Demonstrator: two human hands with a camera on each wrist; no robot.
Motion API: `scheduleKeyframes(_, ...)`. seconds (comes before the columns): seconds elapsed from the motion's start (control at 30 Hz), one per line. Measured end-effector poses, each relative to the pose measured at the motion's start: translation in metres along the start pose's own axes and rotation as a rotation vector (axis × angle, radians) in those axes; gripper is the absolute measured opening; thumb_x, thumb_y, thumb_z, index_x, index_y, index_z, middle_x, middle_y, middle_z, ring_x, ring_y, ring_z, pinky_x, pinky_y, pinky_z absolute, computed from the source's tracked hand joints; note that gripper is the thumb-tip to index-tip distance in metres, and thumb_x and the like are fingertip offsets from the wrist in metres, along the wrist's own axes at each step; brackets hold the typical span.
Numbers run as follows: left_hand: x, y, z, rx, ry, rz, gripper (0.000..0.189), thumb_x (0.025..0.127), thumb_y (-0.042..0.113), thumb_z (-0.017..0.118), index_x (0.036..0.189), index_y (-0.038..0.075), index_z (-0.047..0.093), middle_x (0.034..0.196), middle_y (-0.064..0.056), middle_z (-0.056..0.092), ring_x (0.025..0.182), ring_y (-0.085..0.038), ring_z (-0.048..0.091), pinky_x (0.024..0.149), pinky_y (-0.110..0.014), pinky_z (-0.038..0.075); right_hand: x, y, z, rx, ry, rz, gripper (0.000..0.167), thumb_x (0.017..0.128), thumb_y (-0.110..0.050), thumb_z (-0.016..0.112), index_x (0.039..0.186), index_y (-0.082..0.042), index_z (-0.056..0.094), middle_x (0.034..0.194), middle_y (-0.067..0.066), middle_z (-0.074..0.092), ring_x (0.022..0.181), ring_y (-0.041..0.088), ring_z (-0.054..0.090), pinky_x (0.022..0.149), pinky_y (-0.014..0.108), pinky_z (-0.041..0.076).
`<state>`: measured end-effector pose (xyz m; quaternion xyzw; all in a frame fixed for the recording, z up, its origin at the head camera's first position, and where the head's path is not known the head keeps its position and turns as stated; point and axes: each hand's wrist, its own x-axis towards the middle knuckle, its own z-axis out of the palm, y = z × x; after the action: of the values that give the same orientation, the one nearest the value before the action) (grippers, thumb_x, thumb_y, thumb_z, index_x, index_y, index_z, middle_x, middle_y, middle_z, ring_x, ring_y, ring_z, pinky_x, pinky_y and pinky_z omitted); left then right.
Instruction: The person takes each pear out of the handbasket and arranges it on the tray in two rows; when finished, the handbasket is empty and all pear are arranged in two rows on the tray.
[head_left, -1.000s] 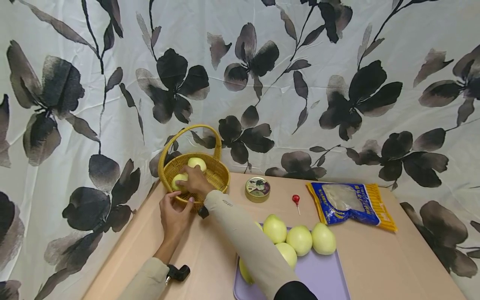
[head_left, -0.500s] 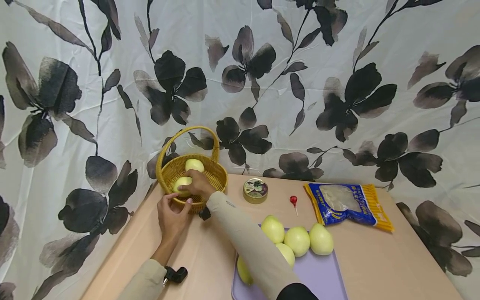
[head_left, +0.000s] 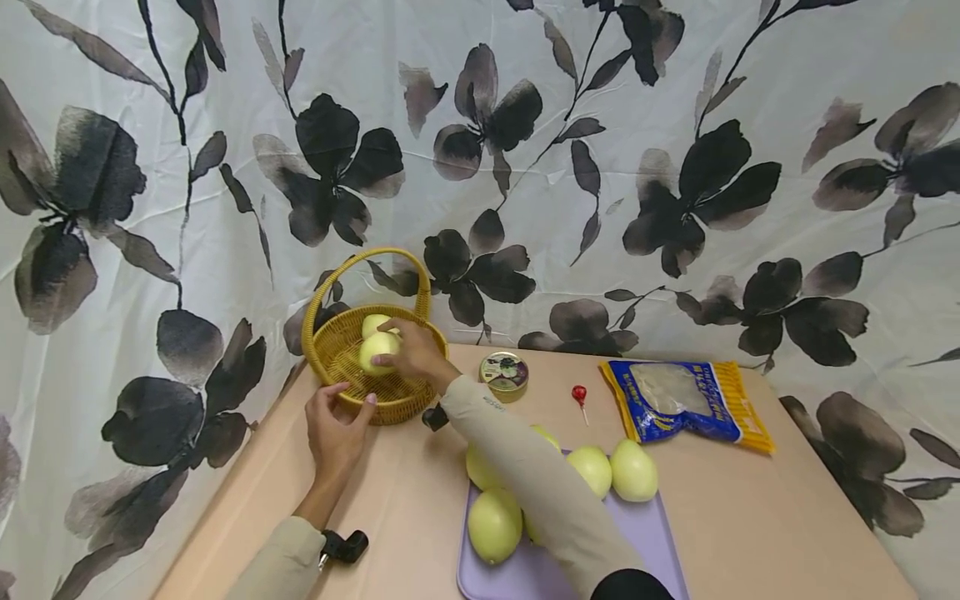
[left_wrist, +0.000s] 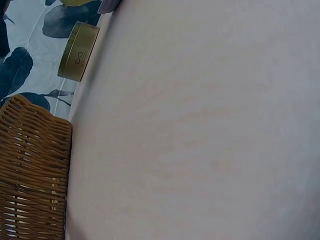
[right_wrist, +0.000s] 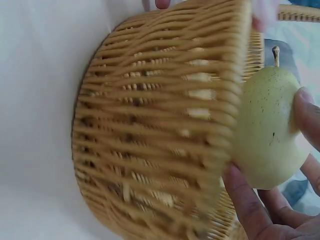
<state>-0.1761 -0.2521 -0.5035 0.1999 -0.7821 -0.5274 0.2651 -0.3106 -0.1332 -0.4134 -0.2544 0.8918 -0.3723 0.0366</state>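
Note:
In the head view my right hand (head_left: 412, 354) reaches into a yellow wicker basket (head_left: 405, 408) and grips a pale green pear (head_left: 378, 353). The right wrist view shows its fingers on both sides of this pear (right_wrist: 270, 125), beside the woven rim; the stem points up. Behind it, a second pear (head_left: 372, 324) lies in the basket, partly covered. My left hand (head_left: 335, 437) holds the basket's near side, with one fingertip at the rim and another on the outer wall. In the left wrist view only the basket's wall (left_wrist: 32, 170) shows, not the hand.
Several more pears (head_left: 495, 525) sit on a purple tray (head_left: 637, 542), partly under the right sleeve. Along the back are a round tin (head_left: 504, 375), a red lollipop (head_left: 579, 394) and a blue-yellow packet (head_left: 682, 400). A floral cloth (head_left: 570, 192) hangs behind the table.
My right hand has shifted right within the basket with the pear, away from the left side. The right sleeve moved right over the tray, uncovering pears at its left. The left hand stays at the basket.

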Motion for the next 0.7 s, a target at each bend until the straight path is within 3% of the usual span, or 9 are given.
scheduleKeyframes(0.17,-0.001,0.001,-0.001,0.008,-0.011,-0.003,0.058,0.095,0.034,0.08,0.14,0.009,0.054,0.151,-0.019,0.041,0.142,-0.037,0.049,0.105,-0.046,0.051,-0.014,0.0,-0.02,0.037,0.006,-0.059,0.059,0.086,-0.03,0.09,0.14,-0.023,0.067,0.136,0.006,0.072,0.122,0.023,0.068,0.098,0.034,0.056)
scheduleKeyframes(0.33,-0.002,0.003,-0.002,0.01,-0.024,-0.006,0.058,0.096,0.036,0.08,0.141,0.011,0.053,0.152,-0.018,0.04,0.143,-0.037,0.049,0.105,-0.041,0.048,-0.034,0.001,-0.038,0.115,-0.011,-0.14,0.06,0.085,-0.023,0.09,0.141,-0.021,0.066,0.142,0.004,0.068,0.127,0.025,0.067,0.1,0.038,0.056)
scheduleKeyframes(0.5,-0.003,0.003,-0.002,0.018,-0.028,-0.009,0.058,0.096,0.036,0.08,0.141,0.012,0.054,0.152,-0.017,0.04,0.145,-0.036,0.048,0.096,-0.019,0.046,-0.062,0.005,-0.057,0.186,-0.032,-0.224,0.062,0.085,-0.018,0.09,0.142,-0.019,0.065,0.145,0.004,0.066,0.123,0.028,0.067,0.103,0.043,0.056)
scheduleKeyframes(0.6,-0.003,0.003,-0.002,0.021,-0.022,-0.007,0.057,0.096,0.036,0.08,0.14,0.011,0.054,0.153,-0.018,0.04,0.145,-0.038,0.048,0.096,-0.023,0.049,-0.08,0.008,-0.068,0.215,-0.033,-0.242,0.061,0.085,-0.018,0.09,0.142,-0.02,0.065,0.144,0.003,0.066,0.12,0.028,0.067,0.098,0.04,0.058)
scheduleKeyframes(0.7,-0.004,0.005,-0.002,0.019,-0.01,-0.007,0.056,0.095,0.034,0.081,0.139,0.012,0.055,0.153,-0.019,0.04,0.144,-0.04,0.048,0.103,-0.04,0.048,-0.097,0.012,-0.078,0.276,-0.038,-0.251,0.061,0.085,-0.014,0.089,0.141,-0.021,0.066,0.145,0.003,0.065,0.122,0.029,0.068,0.095,0.036,0.061)
